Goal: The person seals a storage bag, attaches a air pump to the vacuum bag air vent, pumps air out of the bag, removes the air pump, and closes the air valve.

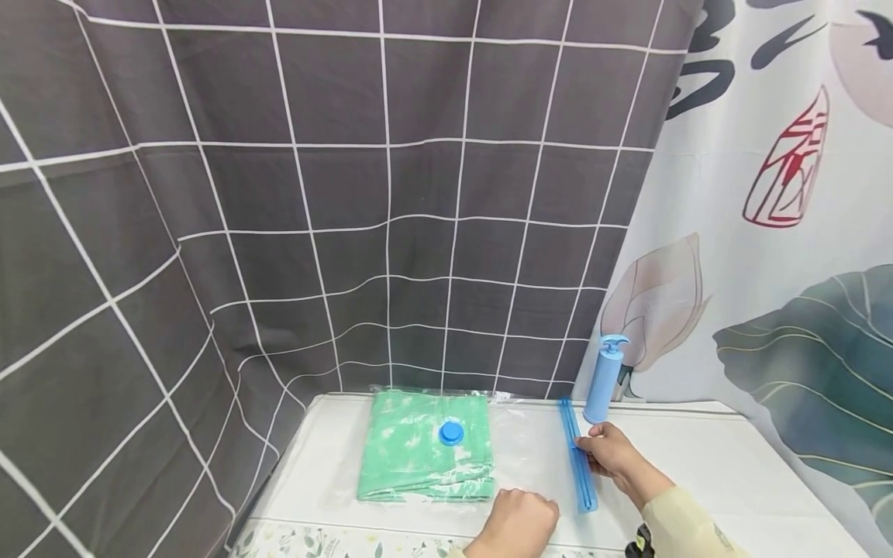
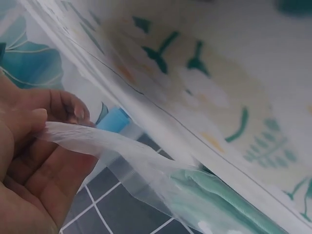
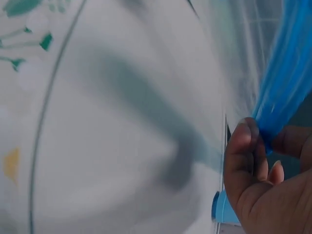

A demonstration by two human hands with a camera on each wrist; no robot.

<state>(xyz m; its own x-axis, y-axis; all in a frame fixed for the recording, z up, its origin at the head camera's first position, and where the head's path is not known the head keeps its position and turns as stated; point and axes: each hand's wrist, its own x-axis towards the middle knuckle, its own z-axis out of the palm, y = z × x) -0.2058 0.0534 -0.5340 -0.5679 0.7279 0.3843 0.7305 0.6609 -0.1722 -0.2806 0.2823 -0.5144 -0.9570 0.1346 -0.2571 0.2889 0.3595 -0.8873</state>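
Observation:
A clear vacuum storage bag (image 1: pixel 526 442) lies flat, with a folded green cloth (image 1: pixel 398 457) inside its left part. On top sits a round blue valve cap (image 1: pixel 451 433). Along the bag's right end runs a blue zip seal (image 1: pixel 584 490). My right hand (image 1: pixel 614 456) pinches this seal around its middle; the right wrist view shows thumb and fingers on the blue strip (image 3: pixel 287 73). At the bag's near edge is my left hand (image 1: pixel 518 523). In the left wrist view its thumb and fingers pinch the clear plastic (image 2: pixel 97 139).
A blue hand pump (image 1: pixel 604 380) stands upright behind my right hand. The white table (image 1: pixel 670 442) has a floral-patterned front strip (image 1: pixel 307 539). A dark checked curtain (image 1: pixel 418 186) hangs behind and to the left, a printed white one (image 1: pixel 739 310) to the right.

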